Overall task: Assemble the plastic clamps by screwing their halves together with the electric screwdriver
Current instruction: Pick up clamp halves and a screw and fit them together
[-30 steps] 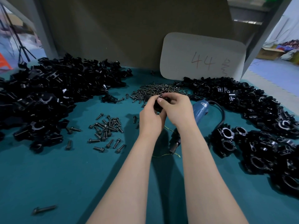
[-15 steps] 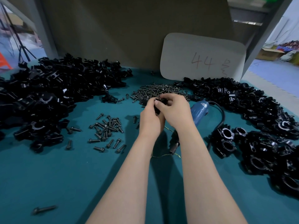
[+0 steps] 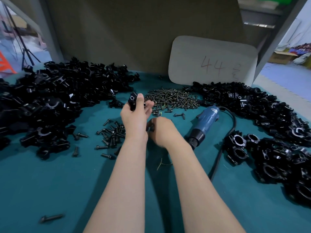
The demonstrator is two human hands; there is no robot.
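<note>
Left hand (image 3: 134,118) grips a glossy black clamp half (image 3: 132,101); right hand (image 3: 162,132) blurred.

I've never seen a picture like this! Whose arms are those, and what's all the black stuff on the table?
The camera sits on a person's head, so you see their own arms from above. The left hand grips one black clamp piece. The right hand is blurred beside it, and I cannot tell whether it holds anything. On the teal table lie heaps of black clamp parts, a pile of small screws, some bigger bolts and a blue electric screwdriver with its cord, which nobody is touching.
</note>
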